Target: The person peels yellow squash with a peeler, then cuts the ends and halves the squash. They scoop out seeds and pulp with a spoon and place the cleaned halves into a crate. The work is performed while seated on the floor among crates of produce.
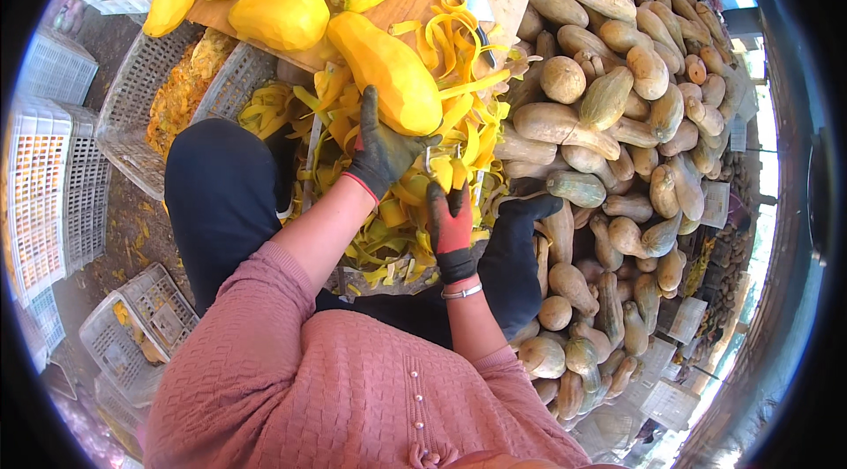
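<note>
My left hand (389,150), in a dark glove with red trim, supports the lower end of a peeled butternut-type squash (390,78). The squash's bright yellow flesh shows flat peeling marks, and its other end reaches over a wooden board (304,59). My right hand (451,221), in a red and black glove, grips a peeler (442,152) just below the squash. Yellow pieces lie against the peeler's head; its handle is mostly hidden by my fingers. Beneath both hands, a heap of peel strips (390,237) lies between my knees.
Several peeled squashes (281,17) and a knife (478,2) lie on the board. On the right rises a large pile of unpeeled squashes (562,125). Plastic crates stand at left, one crate (135,82) holding orange pulp (182,95). A tilted crate (126,356) is lower left.
</note>
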The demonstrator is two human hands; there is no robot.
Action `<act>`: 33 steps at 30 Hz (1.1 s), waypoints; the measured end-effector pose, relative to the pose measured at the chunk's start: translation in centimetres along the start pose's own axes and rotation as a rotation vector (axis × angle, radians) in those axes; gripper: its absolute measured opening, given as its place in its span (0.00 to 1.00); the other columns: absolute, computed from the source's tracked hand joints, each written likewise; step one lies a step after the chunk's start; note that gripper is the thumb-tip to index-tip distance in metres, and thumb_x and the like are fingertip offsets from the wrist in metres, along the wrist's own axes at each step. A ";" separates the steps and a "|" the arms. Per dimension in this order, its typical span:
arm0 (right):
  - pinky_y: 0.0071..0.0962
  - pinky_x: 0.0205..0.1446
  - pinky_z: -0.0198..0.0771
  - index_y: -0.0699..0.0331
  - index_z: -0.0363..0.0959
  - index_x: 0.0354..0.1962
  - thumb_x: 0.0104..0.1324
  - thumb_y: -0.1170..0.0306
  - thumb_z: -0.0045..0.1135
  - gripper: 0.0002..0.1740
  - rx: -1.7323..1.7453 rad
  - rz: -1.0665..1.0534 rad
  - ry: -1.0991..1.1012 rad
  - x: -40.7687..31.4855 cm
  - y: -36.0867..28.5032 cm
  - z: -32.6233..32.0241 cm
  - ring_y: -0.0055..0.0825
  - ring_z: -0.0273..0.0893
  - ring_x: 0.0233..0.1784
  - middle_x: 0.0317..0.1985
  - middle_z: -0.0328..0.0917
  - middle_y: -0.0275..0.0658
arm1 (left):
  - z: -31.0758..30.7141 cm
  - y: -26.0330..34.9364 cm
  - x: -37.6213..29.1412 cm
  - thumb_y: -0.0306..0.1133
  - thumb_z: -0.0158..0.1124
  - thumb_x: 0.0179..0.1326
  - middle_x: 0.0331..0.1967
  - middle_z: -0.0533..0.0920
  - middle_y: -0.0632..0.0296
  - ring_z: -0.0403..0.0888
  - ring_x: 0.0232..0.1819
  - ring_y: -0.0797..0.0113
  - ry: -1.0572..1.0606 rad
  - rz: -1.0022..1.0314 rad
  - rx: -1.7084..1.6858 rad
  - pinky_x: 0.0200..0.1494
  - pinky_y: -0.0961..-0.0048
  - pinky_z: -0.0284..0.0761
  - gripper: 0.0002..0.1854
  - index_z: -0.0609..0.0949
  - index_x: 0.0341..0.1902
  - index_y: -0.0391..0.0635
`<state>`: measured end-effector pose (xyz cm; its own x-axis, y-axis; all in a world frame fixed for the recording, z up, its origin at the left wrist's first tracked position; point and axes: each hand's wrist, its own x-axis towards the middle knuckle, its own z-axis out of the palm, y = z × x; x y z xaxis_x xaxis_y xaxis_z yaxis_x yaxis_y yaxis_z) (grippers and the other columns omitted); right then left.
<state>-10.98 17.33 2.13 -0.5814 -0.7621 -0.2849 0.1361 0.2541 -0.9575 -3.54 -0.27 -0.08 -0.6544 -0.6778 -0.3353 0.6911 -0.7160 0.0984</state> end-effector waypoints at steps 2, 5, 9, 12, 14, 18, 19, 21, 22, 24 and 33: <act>0.17 0.34 0.67 0.62 0.71 0.60 0.77 0.60 0.60 0.21 0.180 0.145 0.034 1.6 -2.0 -0.4 0.14 0.72 0.34 0.41 0.78 0.28 | -0.7 0.8 -0.6 0.80 0.62 0.53 0.77 0.68 0.53 0.68 0.74 0.45 -0.027 -0.044 0.016 0.70 0.34 0.64 0.57 0.64 0.80 0.58; 0.18 0.26 0.59 0.59 0.72 0.49 0.77 0.58 0.60 0.15 0.215 0.127 -0.041 4.5 -3.6 -0.4 0.12 0.65 0.27 0.33 0.73 0.24 | 0.6 1.8 -1.7 0.78 0.63 0.55 0.75 0.70 0.53 0.71 0.72 0.47 0.116 -0.095 0.072 0.69 0.36 0.66 0.54 0.66 0.79 0.58; 0.18 0.36 0.67 0.64 0.73 0.59 0.77 0.59 0.60 0.21 0.232 0.229 -0.167 6.7 -2.0 0.5 0.14 0.71 0.35 0.41 0.78 0.30 | 2.6 4.5 -2.6 0.68 0.69 0.59 0.72 0.73 0.51 0.72 0.71 0.45 0.281 -0.037 0.196 0.69 0.37 0.70 0.49 0.68 0.77 0.52; 0.25 0.57 0.73 0.69 0.65 0.73 0.77 0.61 0.60 0.33 0.064 -0.001 -0.150 5.0 -0.8 3.1 0.22 0.77 0.52 0.54 0.82 0.41 | 1.8 4.9 -1.2 0.60 0.69 0.65 0.69 0.77 0.52 0.76 0.67 0.48 0.168 0.100 0.322 0.67 0.43 0.74 0.42 0.70 0.76 0.51; 0.25 0.55 0.73 0.70 0.66 0.72 0.76 0.63 0.61 0.32 -0.126 -0.135 -0.152 2.7 -2.0 4.5 0.23 0.78 0.50 0.52 0.82 0.39 | 0.9 4.8 -0.6 0.55 0.66 0.70 0.65 0.80 0.53 0.80 0.64 0.50 0.146 0.139 0.346 0.67 0.49 0.76 0.37 0.71 0.75 0.49; 0.25 0.53 0.74 0.69 0.68 0.70 0.75 0.64 0.62 0.31 -0.144 -0.220 -0.117 2.6 -3.4 4.6 0.22 0.78 0.48 0.48 0.83 0.40 | 2.9 2.8 -2.3 0.53 0.62 0.71 0.66 0.79 0.52 0.79 0.64 0.48 0.070 0.099 0.126 0.68 0.48 0.74 0.34 0.71 0.74 0.48; 0.24 0.53 0.74 0.68 0.69 0.70 0.75 0.64 0.62 0.30 -0.040 -0.204 -0.111 2.7 -3.8 4.8 0.22 0.78 0.48 0.49 0.83 0.41 | 2.8 2.5 -2.1 0.54 0.62 0.70 0.66 0.79 0.53 0.79 0.64 0.48 0.071 0.119 0.117 0.69 0.48 0.74 0.35 0.71 0.74 0.48; 0.31 0.55 0.74 0.68 0.68 0.70 0.73 0.64 0.63 0.32 -0.308 -0.122 -0.095 2.1 -3.6 4.1 0.34 0.79 0.51 0.52 0.81 0.49 | 2.0 1.7 -1.4 0.57 0.62 0.70 0.67 0.78 0.53 0.78 0.65 0.48 0.075 0.156 0.099 0.70 0.47 0.73 0.37 0.71 0.75 0.49; 0.35 0.58 0.74 0.68 0.66 0.71 0.72 0.62 0.64 0.35 -0.405 -0.143 -0.070 1.5 -2.3 4.1 0.41 0.79 0.54 0.53 0.80 0.52 | 1.7 1.8 -1.3 0.59 0.62 0.69 0.68 0.78 0.53 0.78 0.66 0.48 0.129 0.147 0.156 0.70 0.47 0.73 0.38 0.70 0.75 0.49; 0.41 0.62 0.74 0.68 0.63 0.73 0.71 0.60 0.64 0.38 -0.433 -0.202 -0.042 -0.1 0.2 4.5 0.52 0.78 0.59 0.57 0.77 0.57 | 0.1 2.4 -0.6 0.64 0.63 0.66 0.70 0.77 0.54 0.76 0.68 0.50 0.135 0.170 0.151 0.71 0.48 0.72 0.42 0.70 0.76 0.50; 0.46 0.61 0.72 0.74 0.68 0.66 0.71 0.60 0.63 0.34 -0.404 -0.173 -0.005 3.1 -2.1 3.7 0.58 0.77 0.57 0.52 0.79 0.61 | 1.0 1.8 -0.9 0.67 0.62 0.64 0.73 0.74 0.56 0.71 0.72 0.48 0.112 0.074 0.099 0.73 0.42 0.67 0.45 0.69 0.77 0.53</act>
<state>-10.05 12.23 3.12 -0.5643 -0.8164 -0.1225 -0.2885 0.3340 -0.8973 -2.02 -1.07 1.38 -0.5608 -0.7100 -0.4258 0.6989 -0.6817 0.2161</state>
